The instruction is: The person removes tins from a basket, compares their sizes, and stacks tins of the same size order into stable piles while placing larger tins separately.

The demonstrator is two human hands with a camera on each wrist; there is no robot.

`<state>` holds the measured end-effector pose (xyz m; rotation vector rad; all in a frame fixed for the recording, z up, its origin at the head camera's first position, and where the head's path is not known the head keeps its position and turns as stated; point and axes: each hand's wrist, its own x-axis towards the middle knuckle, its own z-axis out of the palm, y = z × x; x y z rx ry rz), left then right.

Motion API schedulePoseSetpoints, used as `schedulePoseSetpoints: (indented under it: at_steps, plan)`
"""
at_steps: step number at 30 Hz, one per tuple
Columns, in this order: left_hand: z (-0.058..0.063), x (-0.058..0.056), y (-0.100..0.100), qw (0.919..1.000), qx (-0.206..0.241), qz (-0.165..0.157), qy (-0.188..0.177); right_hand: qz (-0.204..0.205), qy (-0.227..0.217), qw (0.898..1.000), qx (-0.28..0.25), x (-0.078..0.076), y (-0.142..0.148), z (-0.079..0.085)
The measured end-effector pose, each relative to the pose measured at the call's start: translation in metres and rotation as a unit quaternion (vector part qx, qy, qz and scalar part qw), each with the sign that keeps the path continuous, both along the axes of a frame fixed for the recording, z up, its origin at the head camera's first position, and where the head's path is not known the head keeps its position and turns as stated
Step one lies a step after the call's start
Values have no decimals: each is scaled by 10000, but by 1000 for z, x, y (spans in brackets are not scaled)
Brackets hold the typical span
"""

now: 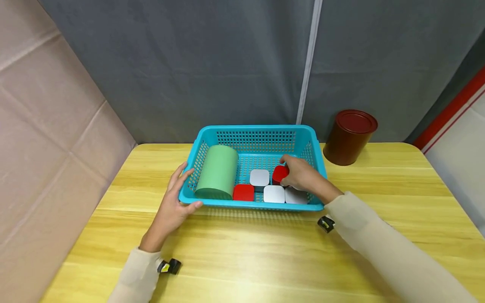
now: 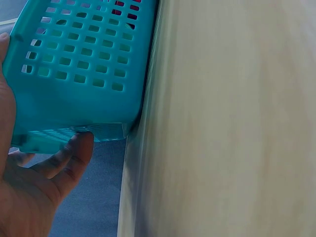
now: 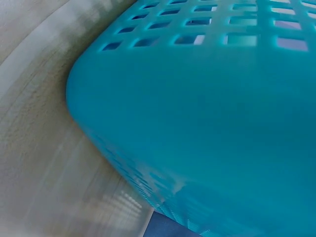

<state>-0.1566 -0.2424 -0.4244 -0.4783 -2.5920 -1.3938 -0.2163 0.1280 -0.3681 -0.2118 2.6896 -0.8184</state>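
A turquoise plastic basket (image 1: pixel 250 203) stands on the table. At its front left corner my left hand (image 1: pixel 175 210) holds on, thumb at the front wall and fingers around the left end; the left wrist view shows those fingers (image 2: pixel 74 158) against the end wall. Inside the basket my right hand (image 1: pixel 301 173) pinches a small red-topped square container (image 1: pixel 279 173) between thumb and fingers. Around it sit white-topped containers (image 1: pixel 259 177) and another red-topped container (image 1: pixel 243 192). A light green cylinder (image 1: pixel 217 170) lies at the basket's left. Basket wall (image 3: pixel 197 108) hides the right hand in the right wrist view.
A dark red lidded can (image 1: pixel 350 136) stands on the wooden table (image 1: pixel 242 252) to the right of the basket. Behind the table hangs a grey curtain (image 1: pixel 208 63). A pale pink covering (image 1: pixel 57 126) borders the left side.
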Motion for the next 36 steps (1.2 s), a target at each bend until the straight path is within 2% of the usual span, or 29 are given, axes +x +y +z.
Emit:
schedulePoseSetpoints:
  at_steps: [10,15,20,36]
  plan:
    - [1,0,0,10000,51,12,-44,117,267,9995,-71,0,0,-2]
    - [1,1,0,10000,58,3,-70,19,370,9991,-195,0,0,-2]
    - [2,1,1,9999,83,-14,-74,-103,460,9979,-454,0,1,-1]
    - [-1,-1,0,9998,168,-83,68,-61,673,9893,-1293,4,13,10]
